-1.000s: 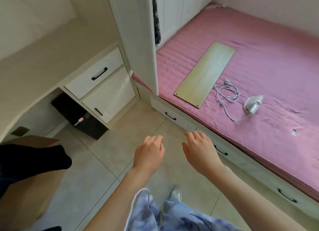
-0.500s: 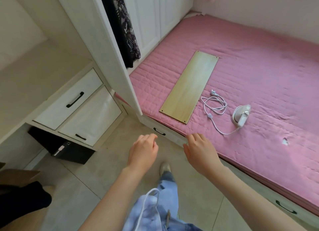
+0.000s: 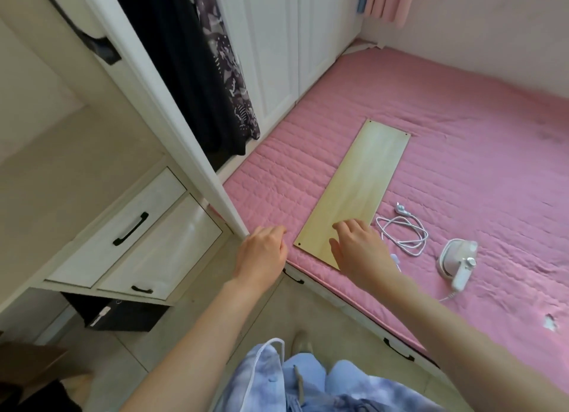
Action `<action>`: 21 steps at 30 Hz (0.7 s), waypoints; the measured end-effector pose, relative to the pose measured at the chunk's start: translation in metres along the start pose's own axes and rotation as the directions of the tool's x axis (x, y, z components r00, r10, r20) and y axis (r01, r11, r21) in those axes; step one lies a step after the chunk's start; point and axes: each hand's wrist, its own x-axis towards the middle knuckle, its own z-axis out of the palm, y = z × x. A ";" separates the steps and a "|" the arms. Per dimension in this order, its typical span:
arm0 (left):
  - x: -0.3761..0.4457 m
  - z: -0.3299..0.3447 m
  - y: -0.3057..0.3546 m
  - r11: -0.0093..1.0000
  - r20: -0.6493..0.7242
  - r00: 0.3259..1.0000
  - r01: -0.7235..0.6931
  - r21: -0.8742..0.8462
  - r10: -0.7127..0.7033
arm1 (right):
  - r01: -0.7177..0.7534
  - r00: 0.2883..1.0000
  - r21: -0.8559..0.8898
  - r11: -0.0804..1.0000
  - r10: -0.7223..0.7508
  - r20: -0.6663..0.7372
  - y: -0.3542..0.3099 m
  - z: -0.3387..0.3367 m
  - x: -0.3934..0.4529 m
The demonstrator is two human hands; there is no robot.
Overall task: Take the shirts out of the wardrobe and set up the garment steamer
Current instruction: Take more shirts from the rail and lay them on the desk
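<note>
Only the head view to go on here: the person's left hand (image 3: 261, 253) hangs over the floor just by the foot of the open wardrobe (image 3: 172, 110), fingers loosely curled with nothing in them, and the right hand (image 3: 358, 247) is out over the near end of the wooden board (image 3: 357, 193) lying on the pink bed (image 3: 462, 153), fingers relaxed and empty too. The shirts are not out yet — a dark garment (image 3: 172, 64) and a patterned one (image 3: 228, 73) hang inside the wardrobe. The garment steamer (image 3: 458, 261) lies on its side on the bed, its white cord (image 3: 403, 233) coiled loosely just beside the board. Likely trouble: hauling clothes across the bed could snag that cord and drag the steamer off the edge — or knock the board, since nothing seems to pin it down.
</note>
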 end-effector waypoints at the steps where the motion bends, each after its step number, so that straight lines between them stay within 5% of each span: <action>1: 0.011 -0.004 0.000 1.000 -0.007 1.000 -0.005 0.019 0.005 | 0.008 1.000 0.001 1.000 -0.008 -0.005 0.003 -0.004 0.012; 21: 0.186 -0.053 0.025 0.932 -0.268 0.922 0.327 0.155 -0.279 | 0.385 0.915 -0.066 0.920 -0.390 -0.099 0.070 -0.088 0.218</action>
